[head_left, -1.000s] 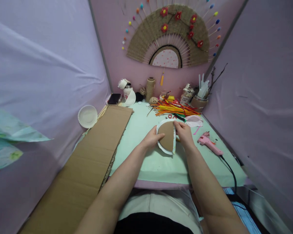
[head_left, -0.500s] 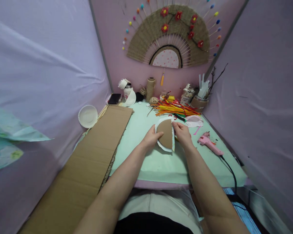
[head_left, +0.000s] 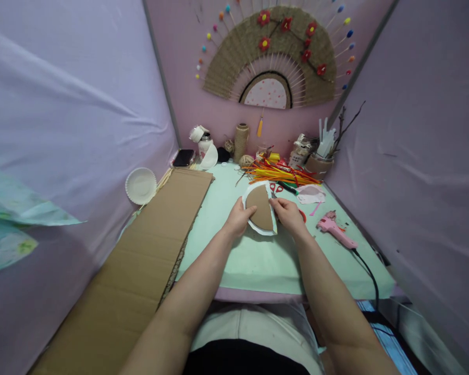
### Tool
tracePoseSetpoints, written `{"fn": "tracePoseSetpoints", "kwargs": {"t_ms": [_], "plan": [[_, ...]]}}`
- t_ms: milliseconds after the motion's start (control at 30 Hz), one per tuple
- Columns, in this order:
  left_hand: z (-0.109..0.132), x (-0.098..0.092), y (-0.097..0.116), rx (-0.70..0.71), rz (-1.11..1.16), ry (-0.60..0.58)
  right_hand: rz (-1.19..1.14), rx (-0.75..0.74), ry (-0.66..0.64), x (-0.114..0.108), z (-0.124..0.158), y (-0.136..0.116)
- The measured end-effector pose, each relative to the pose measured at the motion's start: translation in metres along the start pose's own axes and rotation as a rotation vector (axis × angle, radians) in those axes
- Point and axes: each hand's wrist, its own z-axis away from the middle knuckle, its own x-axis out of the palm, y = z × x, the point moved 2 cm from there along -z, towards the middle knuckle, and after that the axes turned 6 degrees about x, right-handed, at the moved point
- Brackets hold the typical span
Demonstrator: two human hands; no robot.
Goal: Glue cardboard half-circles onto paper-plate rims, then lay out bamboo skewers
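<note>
Left grip (head_left: 239, 217) closed on the curved edge of the brown half-disc (head_left: 260, 207), my thumb on top; right grip (head_left: 287, 214) pinches its straight edge. Half-disc white-rimmed, at mid green table (head_left: 258, 260), touching or just above, cannot tell. My forearms converge, wrists turned inward. Red scissors (head_left: 275, 188) just behind; pink glue gun (head_left: 334, 229) right; cardboard sheet (head_left: 148, 250) left

The desk (head_left: 254, 260) has a light green top. A long brown cardboard sheet (head_left: 140, 260) lies along its left side and hangs over the near edge. At the back lie a heap of bright sticks (head_left: 281, 174), a roll of string (head_left: 241, 140) and a cup of sticks (head_left: 318, 165). Red scissors (head_left: 275, 188) lie just in front of the heap. A pink glue gun (head_left: 334, 232) lies on the right.
</note>
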Motion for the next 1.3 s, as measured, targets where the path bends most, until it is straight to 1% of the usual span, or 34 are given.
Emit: {"fn": "tracePoseSetpoints", "kwargs": {"t_ms": [167,233,367,533,667,833,1000,1133,1300], "plan": [[-0.001,0.0,0.001,0.004,0.027,0.01,0.028,-0.059,0.043,0.0,0.001,-0.001],[-0.002,-0.001,0.002,0.02,0.04,0.046,0.046,-0.05,0.013,0.001,0.001,0.0],[-0.004,-0.003,0.003,0.053,0.063,0.122,0.091,-0.047,-0.105,0.004,0.0,0.001],[-0.006,-0.004,0.003,0.059,0.073,0.136,0.082,-0.057,-0.097,0.004,0.002,-0.003],[-0.006,-0.006,0.006,0.096,0.083,0.173,0.109,-0.046,-0.15,0.007,0.005,-0.007],[-0.006,-0.006,0.009,0.098,0.105,0.186,0.135,-0.071,-0.112,0.007,0.006,-0.009],[-0.008,-0.008,0.009,0.141,0.098,0.223,0.16,-0.055,-0.172,0.009,0.007,-0.009],[-0.01,-0.011,0.008,0.153,0.09,0.233,0.156,-0.064,-0.163,0.009,0.007,-0.008],[-0.012,-0.013,0.007,0.166,0.085,0.26,0.159,-0.02,-0.203,0.009,0.007,-0.006]]}}
